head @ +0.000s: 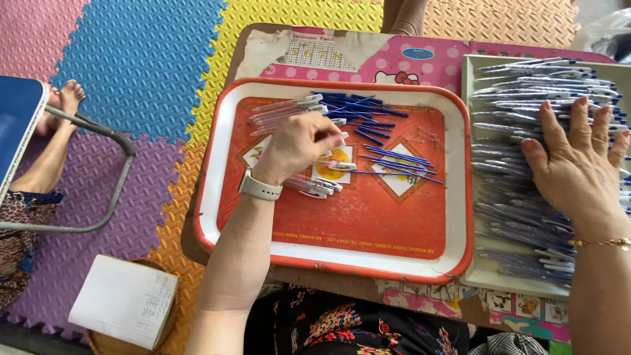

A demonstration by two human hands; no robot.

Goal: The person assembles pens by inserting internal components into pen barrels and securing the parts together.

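Observation:
My left hand (297, 143), with a white watch on its wrist, reaches over the orange tray (368, 227) and pinches a clear pen barrel (338, 165) above a small pile of clear barrels (309, 186). More clear barrels (284, 110) lie at the tray's far left, next to loose blue ink refills (371, 112) and several more refills (401, 161). My right hand (578, 161), wearing a thin gold bracelet, lies flat with fingers spread on a heap of assembled pens (519, 190) in a pale tray (490, 279).
Both trays rest on a low pink patterned table (434, 59) standing on coloured foam floor mats (138, 59). Another person's bare leg and foot (52, 138) sit at the left beside a folding metal frame. A notebook (125, 299) lies on a round basket at lower left.

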